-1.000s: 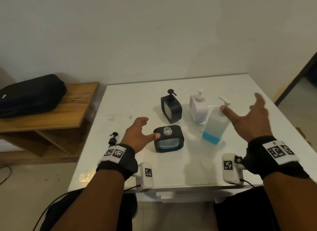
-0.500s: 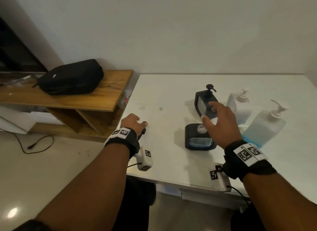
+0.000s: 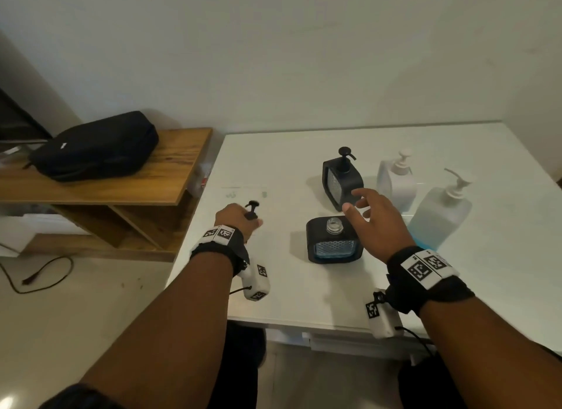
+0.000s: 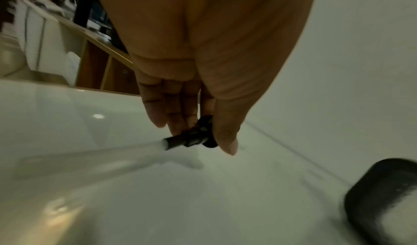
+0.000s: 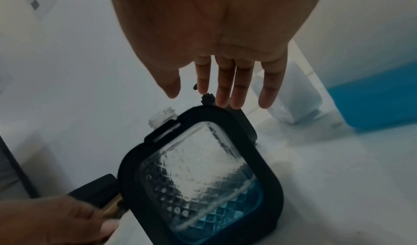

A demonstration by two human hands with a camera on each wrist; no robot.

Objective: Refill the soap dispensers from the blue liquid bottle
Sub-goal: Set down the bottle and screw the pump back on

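A black-cased glass dispenser stands on the white table with its neck uncapped and a little blue liquid at its bottom. Its black pump head is pinched in my left hand, left of the dispenser, tube trailing. My right hand hovers open, fingers spread, above and behind the open dispenser. A second black dispenser with its pump on stands behind. Further right stand a white dispenser and the clear bottle of blue liquid.
A wooden shelf unit with a black bag on it adjoins the table's left edge. A cable lies on the floor. The wall runs along the table's far edge.
My right hand left the blue liquid bottle and swung left over the open dispenser. My left hand moved left from the dispenser and picked up the pump head. My head turned left.
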